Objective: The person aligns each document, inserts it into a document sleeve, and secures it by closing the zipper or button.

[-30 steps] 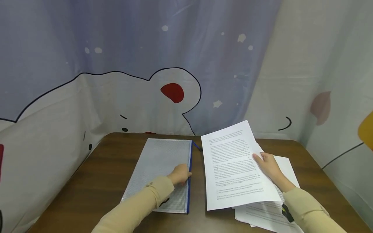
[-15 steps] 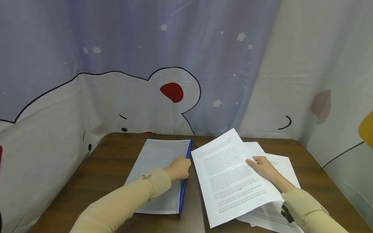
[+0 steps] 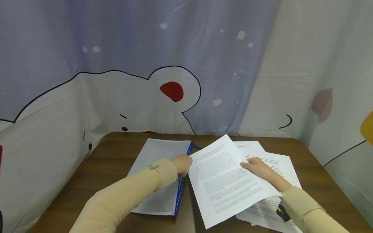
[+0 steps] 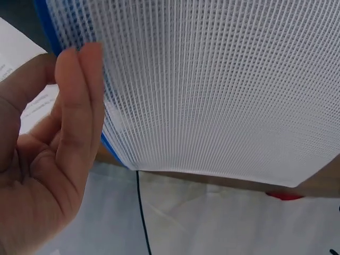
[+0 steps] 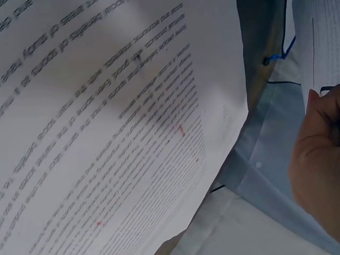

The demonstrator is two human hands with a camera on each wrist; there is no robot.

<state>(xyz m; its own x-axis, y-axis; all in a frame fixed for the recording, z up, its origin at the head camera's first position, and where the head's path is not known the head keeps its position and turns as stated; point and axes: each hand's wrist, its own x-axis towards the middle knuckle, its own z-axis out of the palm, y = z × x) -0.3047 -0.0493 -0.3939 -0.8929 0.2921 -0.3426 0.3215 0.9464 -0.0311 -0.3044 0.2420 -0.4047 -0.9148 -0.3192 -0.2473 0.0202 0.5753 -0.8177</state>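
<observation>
A whitish mesh zip folder (image 3: 161,149) with a blue right edge (image 3: 179,195) lies on the table. My left hand (image 3: 183,164) pinches that edge and holds it slightly raised. In the left wrist view its fingers (image 4: 74,106) bend over the blue border beside the mesh (image 4: 202,90). My right hand (image 3: 259,168) grips printed paper (image 3: 218,181) at its right side, thumb on top. The tilted paper's left corner reaches close to my left hand; whether they touch is unclear. Paper (image 5: 133,106) fills much of the right wrist view, where my right hand is hidden.
More printed sheets (image 3: 284,161) lie loosely on the brown table (image 3: 96,168) under my right hand. A blue cord (image 3: 196,146) extends from the folder's far right corner. A patterned curtain (image 3: 131,97) hangs behind the table.
My left hand has taken hold of the folder's blue edge and lifted it, turning the border inward at the near end. The paper in my right hand has come left and lower, tilting toward the folder.
</observation>
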